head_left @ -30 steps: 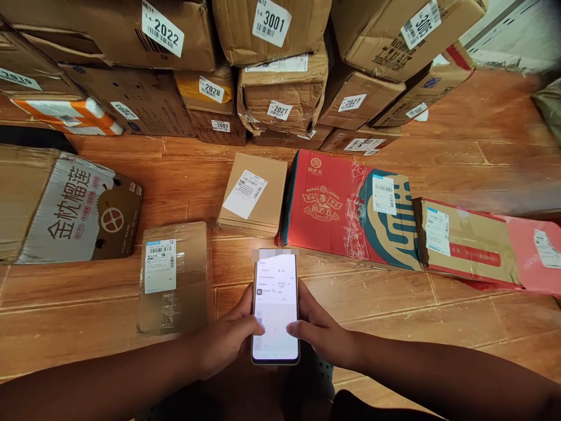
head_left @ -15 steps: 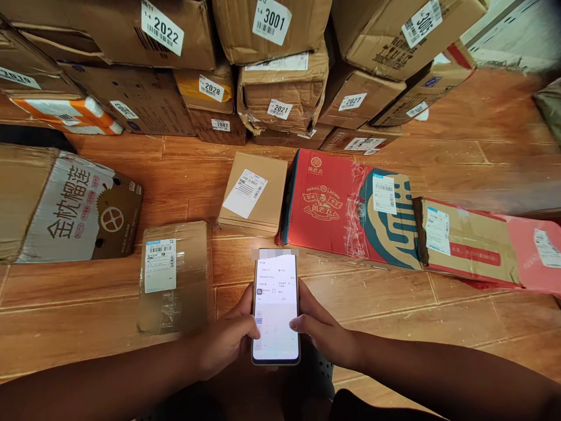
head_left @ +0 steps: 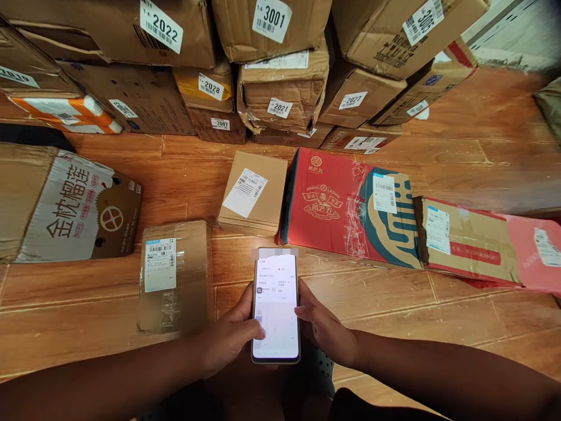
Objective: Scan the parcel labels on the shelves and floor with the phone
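Both hands hold a smartphone (head_left: 276,292) upright at the bottom centre, its white screen lit. My left hand (head_left: 228,339) wraps the phone's left edge, with the thumb lying on the lower left of the screen. My right hand (head_left: 326,330) grips the right edge, its thumb off the screen at the side. Just beyond the phone on the wooden floor lie a small brown parcel (head_left: 253,193) with a white label and a red and teal carton (head_left: 346,207).
A taped brown parcel (head_left: 175,278) lies left of the phone. A large printed carton (head_left: 65,204) sits at far left, a red flat box (head_left: 473,245) at right. Numbered cardboard boxes (head_left: 280,88) are stacked along the back. Bare floor (head_left: 460,316) shows at lower right.
My right thumb has come off the screen and drawn back to the phone's right edge. The left thumb stays on the screen. The phone and the parcels have not moved.
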Demonstrator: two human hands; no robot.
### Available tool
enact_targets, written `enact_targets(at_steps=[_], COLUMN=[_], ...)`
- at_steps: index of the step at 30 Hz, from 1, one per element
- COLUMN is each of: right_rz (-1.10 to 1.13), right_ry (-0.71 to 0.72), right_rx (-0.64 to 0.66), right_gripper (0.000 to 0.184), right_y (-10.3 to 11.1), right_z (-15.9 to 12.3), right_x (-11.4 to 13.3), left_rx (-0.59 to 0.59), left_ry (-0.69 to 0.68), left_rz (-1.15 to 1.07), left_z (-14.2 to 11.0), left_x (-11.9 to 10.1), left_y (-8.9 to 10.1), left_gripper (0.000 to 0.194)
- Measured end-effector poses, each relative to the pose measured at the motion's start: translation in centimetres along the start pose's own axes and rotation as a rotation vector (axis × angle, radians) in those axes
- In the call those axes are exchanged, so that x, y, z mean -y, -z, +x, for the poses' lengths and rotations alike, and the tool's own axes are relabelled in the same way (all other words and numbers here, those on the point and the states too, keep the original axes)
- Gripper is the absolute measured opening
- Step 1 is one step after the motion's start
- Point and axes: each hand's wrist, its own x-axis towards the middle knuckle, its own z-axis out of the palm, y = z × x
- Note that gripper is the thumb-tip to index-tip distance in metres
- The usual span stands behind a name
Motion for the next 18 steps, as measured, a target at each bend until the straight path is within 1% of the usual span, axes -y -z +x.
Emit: enact_targets(at_steps=[5,11,15,18], right_rz=[0.032,0.047,0.042,0.044], right_ry=[-0.008,-0.005,0.003,-0.013], right_rx=[0.001,0.021,0.013,0.002], right_gripper=[0.044,0.043,0.042,0.043], right_y=[-0.11,-0.49,-0.33,-0.12], right_z=[0.09,0.09,0.19,0.24], right_x=[0.16,0.58,0.45,0.18], left_rx=[-0.01,-0.025,-0.023,-0.026], left_ry=[-0.009,-0.001,0.029,0.015], left_rz=[0.005,0.037,0.023,0.037], left_z=[0.24,0.01,0.02,0.09], left_x=[0.23,-0.07,-0.15,-0.08], left_y=[0.2,-0.06,-0.13,-0.03], left_gripper=[0.074,0.078,0.08,0.08])
